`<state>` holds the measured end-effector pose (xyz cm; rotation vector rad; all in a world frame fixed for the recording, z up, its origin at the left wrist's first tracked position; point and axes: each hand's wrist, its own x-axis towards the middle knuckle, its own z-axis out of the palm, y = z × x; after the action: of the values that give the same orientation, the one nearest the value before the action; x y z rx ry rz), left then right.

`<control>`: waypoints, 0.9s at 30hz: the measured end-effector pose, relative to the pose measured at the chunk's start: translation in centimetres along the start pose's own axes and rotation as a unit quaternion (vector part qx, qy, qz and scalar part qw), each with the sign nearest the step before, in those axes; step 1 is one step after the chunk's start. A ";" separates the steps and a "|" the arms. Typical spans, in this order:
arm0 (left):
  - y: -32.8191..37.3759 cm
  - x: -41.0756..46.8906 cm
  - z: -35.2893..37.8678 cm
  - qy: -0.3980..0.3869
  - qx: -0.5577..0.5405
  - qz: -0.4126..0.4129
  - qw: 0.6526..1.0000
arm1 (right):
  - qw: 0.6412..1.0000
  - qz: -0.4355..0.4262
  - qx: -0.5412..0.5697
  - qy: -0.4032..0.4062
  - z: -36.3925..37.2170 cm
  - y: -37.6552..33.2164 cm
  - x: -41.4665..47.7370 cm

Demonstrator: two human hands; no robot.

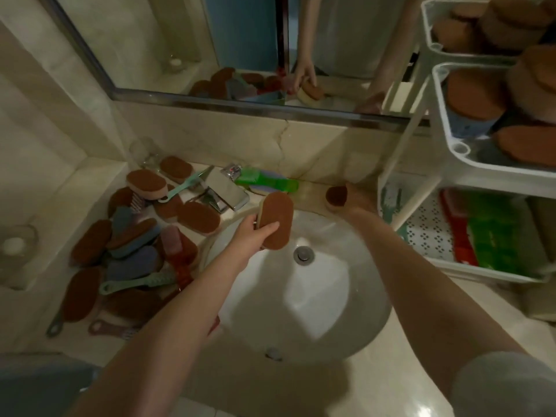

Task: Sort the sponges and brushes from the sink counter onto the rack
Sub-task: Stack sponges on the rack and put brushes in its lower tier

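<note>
over sink (346, 311), left hand (251, 237) fingers (270, 226) wrap brown sponge (276, 224).

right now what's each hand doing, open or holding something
Left hand: grips the brown oval sponge over the sink.
Right hand: curled round the small brown sponge on the counter by the rack.

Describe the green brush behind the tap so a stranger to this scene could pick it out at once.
Find the white round sink basin; at its back edge stands the square chrome tap. Right of the tap, against the wall, lies the bright green plastic brush. Its neighbours are brown-topped sponges and pale mint-handled brushes; it alone is vivid green.
</note>
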<state>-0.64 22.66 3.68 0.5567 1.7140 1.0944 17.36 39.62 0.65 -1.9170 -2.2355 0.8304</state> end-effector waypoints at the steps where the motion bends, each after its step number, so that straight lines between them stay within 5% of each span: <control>1: 0.2 0.4 -0.1 0.003 -0.006 0.000 1.000 | 1.000 -0.016 -0.017 0.007 0.2 0.2 0.7; 6: 0.2 1.9 -0.4 0.003 -0.031 -0.018 0.999 | 0.981 -0.076 -0.181 0.001 1.0 1.0 2.7; 11: -0.2 2.2 -0.3 0.010 -0.052 -0.018 0.998 | 0.973 -0.122 -0.193 0.028 1.5 0.9 3.0; 17: 0.7 1.3 0.1 -0.003 -0.053 -0.015 0.998 | 0.995 -0.026 0.094 -0.007 1.5 -2.2 0.6; 20: 1.5 0.5 0.6 -0.003 -0.077 -0.004 0.997 | 0.948 -0.021 0.317 -0.004 0.7 -3.5 -2.4; 27: 4.3 -2.4 3.0 -0.046 -0.185 0.020 0.981 | 0.874 -0.042 0.484 0.021 -2.7 -4.6 -9.3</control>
<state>2.58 24.15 8.32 0.4001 1.3792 1.3560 16.35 31.52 7.60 -1.2911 -1.3697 1.4795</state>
